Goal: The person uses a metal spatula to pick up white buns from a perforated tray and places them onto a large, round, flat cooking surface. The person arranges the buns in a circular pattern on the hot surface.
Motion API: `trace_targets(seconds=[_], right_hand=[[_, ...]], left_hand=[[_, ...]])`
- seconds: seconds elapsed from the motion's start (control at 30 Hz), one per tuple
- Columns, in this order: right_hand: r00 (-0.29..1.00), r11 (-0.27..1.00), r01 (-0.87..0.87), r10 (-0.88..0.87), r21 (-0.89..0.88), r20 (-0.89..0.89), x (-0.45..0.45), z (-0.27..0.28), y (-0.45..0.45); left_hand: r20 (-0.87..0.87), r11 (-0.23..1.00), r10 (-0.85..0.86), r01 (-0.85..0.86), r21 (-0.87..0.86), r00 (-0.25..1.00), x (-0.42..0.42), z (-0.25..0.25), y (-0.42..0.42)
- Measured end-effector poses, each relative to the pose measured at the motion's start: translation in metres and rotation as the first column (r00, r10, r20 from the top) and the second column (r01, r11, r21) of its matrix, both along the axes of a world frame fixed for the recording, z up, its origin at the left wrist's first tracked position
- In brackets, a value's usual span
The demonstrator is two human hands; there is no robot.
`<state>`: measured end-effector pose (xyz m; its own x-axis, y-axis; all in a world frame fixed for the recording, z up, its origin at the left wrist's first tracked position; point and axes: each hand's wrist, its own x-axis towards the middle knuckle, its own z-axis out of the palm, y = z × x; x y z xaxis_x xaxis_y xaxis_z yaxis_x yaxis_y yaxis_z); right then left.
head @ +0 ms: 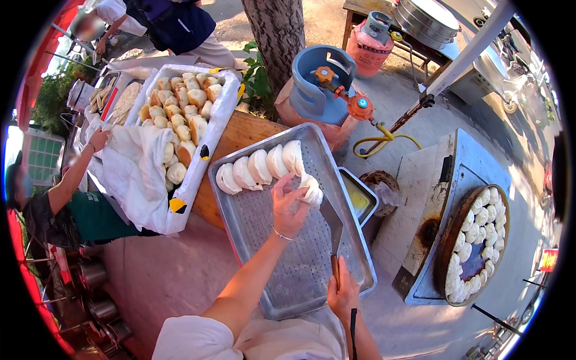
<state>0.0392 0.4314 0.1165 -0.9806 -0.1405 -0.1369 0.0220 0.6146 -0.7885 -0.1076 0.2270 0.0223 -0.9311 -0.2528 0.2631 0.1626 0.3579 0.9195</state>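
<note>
A perforated metal tray (292, 265) lies in front of me, with a row of pale dough buns (258, 167) along its far side. My left hand (288, 209) has its thumb and fingers on a soft bun (311, 192) at the right end of the row. That bun looks stretched towards its neighbour; whether they are joined I cannot tell. In my right hand (344, 290) is the wooden handle of a metal spatula (333, 222). Its blade reaches up to the bun's lower right edge; any part beneath the bun is hidden.
A white-lined box (218, 130) of browned buns stands left, where another person's hand (99, 138) touches its white cloth (135, 166). Beyond my tray is a gas cylinder (321, 85). A round pan (472, 261) of buns sits on a stove at right, past a yellow-liquid tray (360, 193).
</note>
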Motion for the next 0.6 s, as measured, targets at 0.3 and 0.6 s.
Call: trace_targets(seconds=[0.3,0.6], right_hand=[[0.992,0.952,-0.113,0.124,0.285,-0.018,0.012,0.061,-0.014],[0.952,0.966,0.092,-0.014,0.242,-0.306,0.035,0.105,0.025]], left_hand=[[-0.105,-0.144,-0.278,0.067,0.987,0.955,0.024,-0.006,-0.017],[-0.039,-0.241,-0.293,-0.034,0.97,0.955,0.028,-0.014,-0.02]])
